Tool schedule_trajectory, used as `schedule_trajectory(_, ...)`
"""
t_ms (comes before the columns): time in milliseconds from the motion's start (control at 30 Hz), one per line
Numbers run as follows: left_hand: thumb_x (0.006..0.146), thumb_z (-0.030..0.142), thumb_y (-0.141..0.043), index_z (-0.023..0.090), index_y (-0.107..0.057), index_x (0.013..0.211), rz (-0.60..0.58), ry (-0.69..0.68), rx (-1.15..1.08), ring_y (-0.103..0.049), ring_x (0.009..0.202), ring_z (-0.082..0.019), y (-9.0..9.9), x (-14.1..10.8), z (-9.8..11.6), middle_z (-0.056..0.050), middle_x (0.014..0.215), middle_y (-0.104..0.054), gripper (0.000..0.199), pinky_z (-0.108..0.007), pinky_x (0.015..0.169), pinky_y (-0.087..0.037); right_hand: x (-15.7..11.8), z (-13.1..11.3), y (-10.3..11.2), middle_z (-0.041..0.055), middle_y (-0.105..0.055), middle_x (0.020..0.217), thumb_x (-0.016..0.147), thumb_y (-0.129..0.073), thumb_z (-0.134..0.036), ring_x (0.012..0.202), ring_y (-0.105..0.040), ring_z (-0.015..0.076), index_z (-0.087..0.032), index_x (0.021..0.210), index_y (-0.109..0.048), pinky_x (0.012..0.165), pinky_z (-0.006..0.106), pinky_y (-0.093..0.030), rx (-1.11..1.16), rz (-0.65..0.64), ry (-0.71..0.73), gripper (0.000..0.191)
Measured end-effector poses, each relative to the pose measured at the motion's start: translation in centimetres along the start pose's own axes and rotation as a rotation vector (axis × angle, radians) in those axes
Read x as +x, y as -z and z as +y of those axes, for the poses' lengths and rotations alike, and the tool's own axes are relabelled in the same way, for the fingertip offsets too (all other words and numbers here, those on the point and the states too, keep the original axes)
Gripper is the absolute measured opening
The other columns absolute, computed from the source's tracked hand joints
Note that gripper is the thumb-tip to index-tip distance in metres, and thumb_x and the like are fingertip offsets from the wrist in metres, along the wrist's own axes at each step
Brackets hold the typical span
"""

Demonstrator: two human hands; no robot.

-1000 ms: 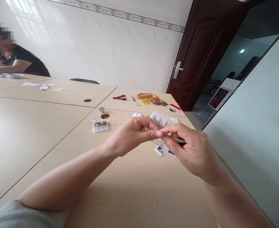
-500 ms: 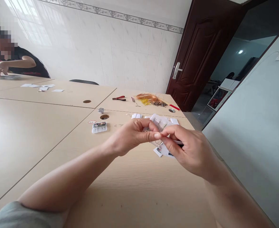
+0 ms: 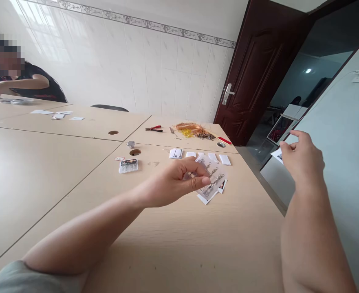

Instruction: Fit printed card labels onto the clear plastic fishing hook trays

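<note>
My left hand [image 3: 191, 179] is closed, thumb and fingers pinching a flat clear plastic case [image 3: 217, 173] above the table. Several small metal fishing snap swivels show through the case. My right hand [image 3: 304, 156] is raised past the table's right edge, thumb and index finger a little apart. A small white printed card [image 3: 277, 155] sticks out from this hand, and its grip on the card is partly hidden. Beneath the case lie printed cards [image 3: 207, 198], partly covered. Just behind it are folded white papers [image 3: 225, 159] in a row.
Farther back are red-handled pliers [image 3: 154, 128], a bundle of copper-coloured wire [image 3: 187, 126] and yellow pieces [image 3: 187, 133]. To the left sit a clear box of small parts [image 3: 128, 166] and a cable hole [image 3: 135, 152]. A person [image 3: 35, 81] works at the far left.
My right hand has parted from the left and moved up and right, past the table edge, with the card. My left hand keeps the case, now more in view.
</note>
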State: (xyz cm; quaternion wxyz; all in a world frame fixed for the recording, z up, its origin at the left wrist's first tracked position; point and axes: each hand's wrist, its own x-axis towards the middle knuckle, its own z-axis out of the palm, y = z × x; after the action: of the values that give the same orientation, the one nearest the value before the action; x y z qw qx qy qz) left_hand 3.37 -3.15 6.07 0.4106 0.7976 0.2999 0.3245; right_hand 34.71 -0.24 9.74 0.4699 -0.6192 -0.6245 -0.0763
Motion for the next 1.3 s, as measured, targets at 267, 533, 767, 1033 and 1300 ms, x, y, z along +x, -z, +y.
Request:
schedule_trajectory(267,0.097,0.051,-0.059,0.019,-0.073,0.094,0.053,-0.089,0.073,-0.060,0.084,-0.019,-0.3,-0.6,0.8,-0.004,0.087,-0.070,0.035,-0.031,0.072,-0.044,-8.4,-8.9,-2.4,-0.0056,-0.064,0.070,0.097,-0.059,-0.039,0.055,-0.060,0.0111,-0.028,0.105,-0.064,0.050,0.022,-0.046,0.340,-0.208,0.239,0.014)
schedule_trajectory(533,0.094,0.046,-0.063,0.020,-0.074,0.086,0.082,-0.060,0.113,-0.057,0.074,-0.016,-0.7,-1.1,1.2,0.001,0.075,-0.063,0.029,-0.034,0.078,-0.046,-10.2,-10.0,-3.0,-0.0070,-0.072,0.074,0.096,-0.064,-0.026,0.059,-0.067,0.0093,-0.029,0.103,-0.062,0.053,0.017,-0.051,0.411,-0.174,0.331,0.007)
schedule_trajectory(767,0.093,0.037,-0.061,0.019,-0.069,0.081,0.079,-0.015,0.026,-0.061,0.077,-0.016,-0.6,-0.7,1.1,-0.002,0.082,-0.070,0.023,-0.034,0.077,-0.049,-9.9,-10.0,-2.9,-0.0023,-0.077,0.081,0.096,-0.065,-0.027,0.068,-0.073,0.0127,-0.028,0.105,-0.067,0.058,0.020,-0.055,0.386,-0.206,0.334,0.010)
schedule_trajectory(1033,0.093,0.034,-0.064,0.019,-0.065,0.080,0.125,0.073,-0.255,-0.059,0.074,-0.013,0.3,-0.4,0.7,0.002,0.079,-0.065,0.020,-0.027,0.071,-0.046,-8.9,-8.9,-1.2,-0.0051,-0.072,0.087,0.094,-0.065,-0.025,0.072,-0.067,0.0109,-0.036,0.116,-0.064,0.060,0.019,-0.053,0.369,-0.494,0.285,0.025)
schedule_trajectory(1300,0.095,0.026,-0.063,0.019,-0.065,0.076,0.052,0.019,-0.342,-0.057,0.073,-0.012,0.2,-0.9,1.0,0.002,0.076,-0.064,0.020,-0.024,0.072,-0.045,-8.6,-9.1,0.6,-0.0043,-0.072,0.083,0.090,-0.069,-0.027,0.067,-0.067,0.0119,-0.034,0.113,-0.065,0.060,0.021,-0.057,0.387,-0.669,0.261,0.024)
